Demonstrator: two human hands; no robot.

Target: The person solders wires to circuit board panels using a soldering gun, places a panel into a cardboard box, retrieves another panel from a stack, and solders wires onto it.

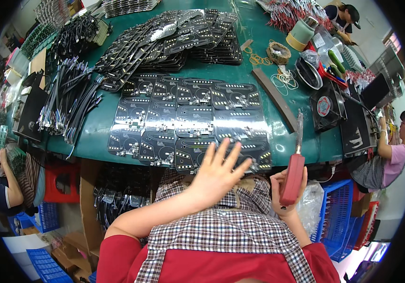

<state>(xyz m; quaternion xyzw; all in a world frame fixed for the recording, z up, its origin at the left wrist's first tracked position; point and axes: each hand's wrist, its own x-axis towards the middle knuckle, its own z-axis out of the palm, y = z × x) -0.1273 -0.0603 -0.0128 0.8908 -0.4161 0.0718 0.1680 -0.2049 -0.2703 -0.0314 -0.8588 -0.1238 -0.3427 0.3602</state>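
My left hand [219, 177] is spread, palm down, at the near edge of a block of black circuit boards [164, 118] laid out in rows on the green table. Its fingertips reach over the boards in the near right part; whether they press on them I cannot tell. My right hand [282, 193] is closed round the thick red handle of what looks like a soldering iron [293, 181]. The tool stands upright, its narrow grey shaft pointing away from me, right of the boards and apart from them.
A heap of black boards [174, 40] lies behind the rows. Black cables [68, 99] are bundled at left. A dark bar [274, 100], a small fan [326, 106], rubber bands [260, 60] and a green roll [302, 34] are at right. Blue crates [337, 212] stand below; co-workers sit both sides.
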